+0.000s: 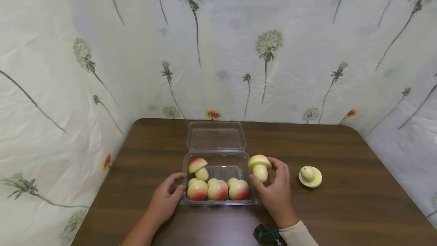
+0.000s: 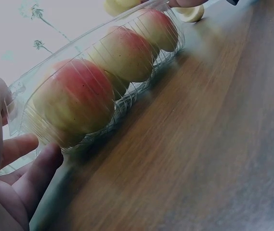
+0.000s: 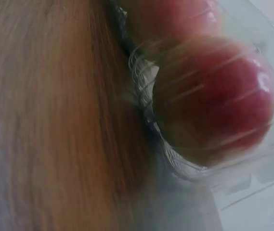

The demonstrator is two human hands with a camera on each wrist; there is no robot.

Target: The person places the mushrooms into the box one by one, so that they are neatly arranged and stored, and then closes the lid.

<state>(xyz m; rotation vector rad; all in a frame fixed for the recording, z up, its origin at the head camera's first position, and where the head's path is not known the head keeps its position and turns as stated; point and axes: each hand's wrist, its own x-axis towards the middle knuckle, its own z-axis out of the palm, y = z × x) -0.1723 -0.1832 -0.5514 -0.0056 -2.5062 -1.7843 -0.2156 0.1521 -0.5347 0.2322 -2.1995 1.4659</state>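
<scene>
A clear plastic clamshell box (image 1: 218,203) stands on the table with its lid (image 1: 216,136) folded back. Inside its front row sit three mushroom-shaped pieces with red-blushed caps, one of them at the left end (image 2: 74,98) and one at the right end (image 3: 214,101). Behind them leans another red-tinged mushroom-shaped piece (image 1: 198,168). My left hand (image 1: 167,198) grips the box's left end, fingers and thumb about its corner. With fingers and thumb, my right hand (image 1: 278,191) holds a pale yellow mushroom-shaped piece (image 1: 260,166) beside the box's right rim.
Another yellow mushroom-shaped piece (image 1: 310,176) lies cap down, stem up, on the table to the right of my right hand. The brown wooden table (image 1: 355,208) ends at a wall covering (image 1: 225,48) printed with dandelions. A dark device (image 1: 269,235) is on my right wrist.
</scene>
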